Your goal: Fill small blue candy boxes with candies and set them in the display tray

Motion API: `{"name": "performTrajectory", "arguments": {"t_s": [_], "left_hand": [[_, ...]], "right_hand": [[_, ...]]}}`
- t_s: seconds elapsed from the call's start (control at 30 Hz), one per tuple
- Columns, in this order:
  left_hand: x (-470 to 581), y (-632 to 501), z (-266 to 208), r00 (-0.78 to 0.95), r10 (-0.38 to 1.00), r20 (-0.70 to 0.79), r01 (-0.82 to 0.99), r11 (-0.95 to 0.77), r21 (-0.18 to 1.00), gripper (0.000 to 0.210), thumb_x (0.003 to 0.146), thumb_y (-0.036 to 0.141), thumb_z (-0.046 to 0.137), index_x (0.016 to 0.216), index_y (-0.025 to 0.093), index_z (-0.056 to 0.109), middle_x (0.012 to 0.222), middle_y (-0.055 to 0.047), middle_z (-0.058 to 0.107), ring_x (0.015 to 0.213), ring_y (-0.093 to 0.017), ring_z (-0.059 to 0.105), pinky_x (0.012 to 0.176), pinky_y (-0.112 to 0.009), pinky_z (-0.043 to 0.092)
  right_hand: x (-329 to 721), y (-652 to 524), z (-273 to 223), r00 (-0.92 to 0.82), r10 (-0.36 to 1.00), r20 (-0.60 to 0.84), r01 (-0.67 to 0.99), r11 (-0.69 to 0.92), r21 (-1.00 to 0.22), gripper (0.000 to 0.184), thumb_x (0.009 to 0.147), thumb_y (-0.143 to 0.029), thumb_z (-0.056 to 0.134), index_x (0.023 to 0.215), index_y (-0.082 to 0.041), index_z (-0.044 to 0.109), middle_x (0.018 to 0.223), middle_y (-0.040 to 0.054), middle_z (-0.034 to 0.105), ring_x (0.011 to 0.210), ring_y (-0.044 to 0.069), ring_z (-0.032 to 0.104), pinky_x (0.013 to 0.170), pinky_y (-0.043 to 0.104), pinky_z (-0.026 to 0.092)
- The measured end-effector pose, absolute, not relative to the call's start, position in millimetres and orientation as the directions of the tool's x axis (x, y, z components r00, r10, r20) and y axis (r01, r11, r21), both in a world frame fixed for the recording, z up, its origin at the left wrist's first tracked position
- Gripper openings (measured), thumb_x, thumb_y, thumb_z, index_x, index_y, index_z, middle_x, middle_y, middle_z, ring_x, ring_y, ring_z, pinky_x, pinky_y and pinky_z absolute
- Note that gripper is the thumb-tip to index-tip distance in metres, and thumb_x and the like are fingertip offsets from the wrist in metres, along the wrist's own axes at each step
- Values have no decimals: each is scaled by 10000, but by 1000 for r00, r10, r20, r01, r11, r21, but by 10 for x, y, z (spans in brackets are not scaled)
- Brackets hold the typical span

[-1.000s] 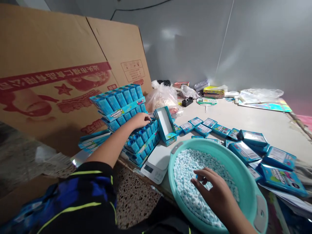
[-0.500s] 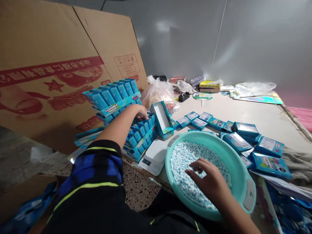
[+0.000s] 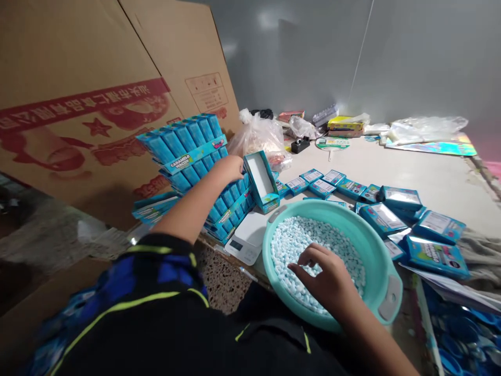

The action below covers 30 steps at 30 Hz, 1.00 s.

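My left hand (image 3: 230,168) is reaching to the far end of the stacked blue candy boxes (image 3: 188,149). Its fingers curl down behind the hand, so what they hold, if anything, is hidden. Over the turquoise basin (image 3: 373,230) is my right hand (image 3: 326,274), thumb and fingers curved but apart, with nothing visible between them. Small white and pale-blue candies (image 3: 285,245) fill the basin's bottom. An upright blue carton tray (image 3: 261,177), white inside, leans beside the stack. Between stack and basin lies a white digital scale (image 3: 246,240).
Flat blue cartons (image 3: 381,216) lie scattered behind and right of the basin. A large cardboard box (image 3: 97,104) stands at left. A plastic bag (image 3: 260,133), a black tape dispenser (image 3: 300,144) and a fan (image 3: 332,143) are farther back. Blue pieces (image 3: 462,334) fill a container at lower right.
My left hand has lifted slightly from the open tops of the lower boxes, fingers curling out of sight. My right hand stays above the candies. The whole view has shifted a little.
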<state>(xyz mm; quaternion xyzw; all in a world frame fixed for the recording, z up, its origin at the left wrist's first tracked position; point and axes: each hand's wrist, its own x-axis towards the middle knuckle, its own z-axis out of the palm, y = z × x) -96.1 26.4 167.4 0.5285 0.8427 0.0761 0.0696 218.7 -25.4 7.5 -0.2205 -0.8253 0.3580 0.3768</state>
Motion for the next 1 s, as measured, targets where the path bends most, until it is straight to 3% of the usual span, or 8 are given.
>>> {"name": "performTrajectory", "arguments": {"t_s": [0.07, 0.17, 0.27, 0.47, 0.63, 0.77, 0.9, 1.0], "left_hand": [[-624, -35, 1497, -384, 922, 49, 899, 361, 248, 242, 894, 349, 686, 1073, 187, 707, 1088, -89, 743, 1059, -258, 667, 914, -330, 505], [-109, -452, 1050, -185, 983, -7, 772, 150, 618, 401, 957, 515, 590, 1184, 213, 724, 1060, -81, 765, 945, -233, 691, 852, -339, 528], [201, -585, 595, 247, 957, -152, 454, 25, 891, 559, 894, 684, 616, 1004, 160, 776, 909, -88, 760, 851, -225, 696, 777, -319, 547], [143, -257, 468, 449, 881, -150, 57, 139, 989, 618, 745, 660, 812, 1034, 114, 780, 778, -78, 741, 604, -153, 669, 610, -260, 558], [-114, -253, 720, 453, 861, -232, 173, 170, 970, 454, 765, 534, 835, 981, 141, 764, 776, -61, 746, 585, -137, 673, 599, -260, 572], [-446, -260, 963, 91, 984, -154, 439, 99, 893, 295, 768, 400, 755, 952, 170, 749, 792, -44, 754, 697, -179, 706, 675, -299, 590], [-998, 6, 1376, -310, 921, 236, 879, 183, 441, 260, 742, 297, 651, 946, 199, 779, 897, -44, 782, 856, -235, 724, 780, -307, 560], [-1425, 365, 1587, -370, 907, 202, 928, 350, 130, 265, 725, 276, 633, 920, 202, 796, 920, -60, 793, 893, -259, 725, 804, -297, 541]], "right_hand": [[2186, -262, 95, -594, 602, 534, 43, 687, -726, 175, 915, -231, 712, 784, -211, 598, 789, 25, 636, 715, 180, 620, 650, 290, 463], [2167, -287, 127, -577, 527, 624, -10, 760, -650, 173, 913, -197, 706, 783, -214, 593, 809, 31, 631, 758, 187, 610, 680, 301, 474], [2144, -306, 167, -531, 477, 700, -80, 795, -601, 180, 889, -162, 723, 789, -221, 586, 796, 16, 644, 752, 178, 607, 693, 305, 487], [2125, -342, 268, -375, 461, 804, -183, 814, -551, 138, 885, -96, 667, 856, -214, 601, 792, 25, 617, 820, 191, 662, 786, 349, 577], [2148, -384, 270, -353, 409, 842, -182, 853, -490, 150, 894, -52, 623, 928, -196, 645, 810, 60, 662, 1064, 254, 716, 914, 376, 599], [2169, -340, 218, -333, 477, 813, -128, 832, -540, 156, 911, -52, 614, 901, -205, 640, 787, 44, 661, 1094, 253, 721, 925, 371, 597], [2145, -275, 144, -384, 567, 729, -45, 777, -628, 170, 949, -104, 618, 827, -222, 600, 751, 17, 643, 1021, 227, 739, 874, 338, 596], [2126, -258, 92, -431, 584, 688, -14, 758, -652, 184, 963, -136, 620, 807, -227, 582, 752, 10, 652, 996, 217, 739, 829, 318, 585]]}}
